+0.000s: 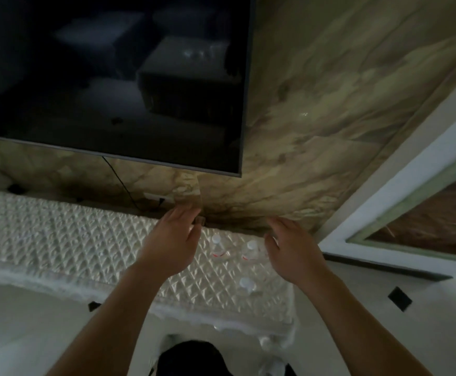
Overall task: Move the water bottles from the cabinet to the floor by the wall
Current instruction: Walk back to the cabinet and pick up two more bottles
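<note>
Water bottles (216, 246), clear with white caps, stand upright on the quilted white top of the cabinet (58, 234), near its right end. Two of them stand side by side in the gap between the hands. A third bottle (247, 284) stands alone at 6 o'clock from the right one of the pair, closer to the cabinet's front edge.

The left hand (172, 240) reaches over the cabinet at 9 o'clock from the pair, fingers stretched toward the wall and only slightly bent, with nothing in its grasp. A clear, blurred shape rises just beyond its fingertips; what it is cannot be told. The right hand (289, 248) hovers at 3 o'clock from the pair, fingers spread and loosely curved, likewise holding nothing. Neither hand touches a bottle.

At 12 o'clock a dark television (113, 77) hangs on the marbled wall (330, 104), a black cable (118, 177) running down from it behind the cabinet. At 4 o'clock the pale floor (370, 335) carries a black diamond inlay (399, 299).
</note>
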`<state>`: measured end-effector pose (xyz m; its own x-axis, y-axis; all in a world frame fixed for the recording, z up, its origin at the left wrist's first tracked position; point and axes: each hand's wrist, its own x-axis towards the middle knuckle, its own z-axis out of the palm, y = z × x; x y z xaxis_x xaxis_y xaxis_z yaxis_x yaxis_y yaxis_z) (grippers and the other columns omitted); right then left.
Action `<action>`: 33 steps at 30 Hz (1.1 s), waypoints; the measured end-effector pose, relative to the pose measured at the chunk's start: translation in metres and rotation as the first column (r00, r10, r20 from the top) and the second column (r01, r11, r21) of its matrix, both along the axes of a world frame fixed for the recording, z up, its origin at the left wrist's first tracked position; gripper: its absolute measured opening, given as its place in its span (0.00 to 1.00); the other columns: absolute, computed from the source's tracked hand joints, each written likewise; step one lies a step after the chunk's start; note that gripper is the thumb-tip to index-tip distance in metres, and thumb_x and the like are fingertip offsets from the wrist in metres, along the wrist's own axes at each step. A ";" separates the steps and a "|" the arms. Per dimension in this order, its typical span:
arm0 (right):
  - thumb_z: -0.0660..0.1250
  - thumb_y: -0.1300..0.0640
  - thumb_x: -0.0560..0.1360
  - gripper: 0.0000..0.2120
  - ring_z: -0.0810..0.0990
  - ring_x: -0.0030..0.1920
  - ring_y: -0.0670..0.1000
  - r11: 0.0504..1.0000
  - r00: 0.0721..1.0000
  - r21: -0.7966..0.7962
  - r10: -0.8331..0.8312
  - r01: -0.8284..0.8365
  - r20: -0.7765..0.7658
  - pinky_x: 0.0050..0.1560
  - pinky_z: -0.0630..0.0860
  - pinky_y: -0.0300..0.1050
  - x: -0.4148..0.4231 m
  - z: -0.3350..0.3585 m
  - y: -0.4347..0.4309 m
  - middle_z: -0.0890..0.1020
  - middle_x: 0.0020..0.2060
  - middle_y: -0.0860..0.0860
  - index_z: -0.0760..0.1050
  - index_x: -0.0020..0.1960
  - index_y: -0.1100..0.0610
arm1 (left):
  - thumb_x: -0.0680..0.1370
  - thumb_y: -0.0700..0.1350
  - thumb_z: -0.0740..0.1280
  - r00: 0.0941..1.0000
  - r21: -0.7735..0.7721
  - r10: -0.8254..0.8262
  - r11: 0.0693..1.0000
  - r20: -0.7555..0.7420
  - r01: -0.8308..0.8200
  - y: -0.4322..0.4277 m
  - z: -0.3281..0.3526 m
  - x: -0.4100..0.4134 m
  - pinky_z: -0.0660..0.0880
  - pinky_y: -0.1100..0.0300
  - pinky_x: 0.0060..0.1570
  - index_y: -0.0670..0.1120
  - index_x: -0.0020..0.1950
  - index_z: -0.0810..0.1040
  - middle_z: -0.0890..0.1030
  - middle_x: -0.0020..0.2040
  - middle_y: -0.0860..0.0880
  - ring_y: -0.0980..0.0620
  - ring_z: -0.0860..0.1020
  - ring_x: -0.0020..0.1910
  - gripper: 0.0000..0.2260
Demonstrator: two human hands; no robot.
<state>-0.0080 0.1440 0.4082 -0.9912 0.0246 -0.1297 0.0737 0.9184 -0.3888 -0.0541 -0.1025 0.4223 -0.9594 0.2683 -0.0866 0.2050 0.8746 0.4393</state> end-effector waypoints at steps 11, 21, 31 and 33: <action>0.55 0.48 0.79 0.21 0.73 0.60 0.54 0.998 0.996 -0.035 0.060 -0.058 0.069 0.60 0.72 0.52 0.003 0.000 0.046 0.76 0.62 0.52 0.69 0.68 0.55 | 0.82 0.52 0.56 0.995 -0.015 0.091 0.996 0.050 -0.091 0.034 -0.010 0.034 0.61 0.52 0.74 0.49 0.75 0.66 0.66 0.76 0.49 0.51 0.62 0.76 0.21; 0.49 0.44 0.75 0.22 0.74 0.48 0.52 0.999 0.999 -0.025 0.023 -0.022 0.022 0.47 0.68 0.44 -0.016 -0.010 0.042 0.77 0.47 0.51 0.73 0.55 0.57 | 0.83 0.51 0.56 0.996 0.001 0.070 0.998 0.046 -0.070 0.028 -0.015 0.018 0.58 0.55 0.73 0.48 0.76 0.65 0.65 0.76 0.48 0.51 0.60 0.76 0.22; 0.55 0.49 0.80 0.21 0.71 0.65 0.54 0.992 0.993 -0.045 0.117 -0.116 0.023 0.64 0.68 0.49 -0.033 -0.010 0.075 0.74 0.65 0.53 0.68 0.70 0.56 | 0.82 0.52 0.57 0.982 -0.013 0.176 0.984 0.069 -0.175 0.053 -0.019 0.028 0.63 0.50 0.72 0.49 0.75 0.66 0.67 0.75 0.48 0.49 0.64 0.75 0.21; 0.54 0.48 0.80 0.22 0.71 0.66 0.53 0.988 0.988 -0.043 0.148 -0.146 0.036 0.66 0.68 0.50 -0.036 -0.017 0.088 0.73 0.67 0.53 0.67 0.71 0.55 | 0.82 0.51 0.57 0.972 -0.015 0.216 0.976 0.089 -0.215 0.066 -0.024 0.035 0.63 0.51 0.71 0.50 0.75 0.66 0.67 0.75 0.50 0.50 0.64 0.75 0.21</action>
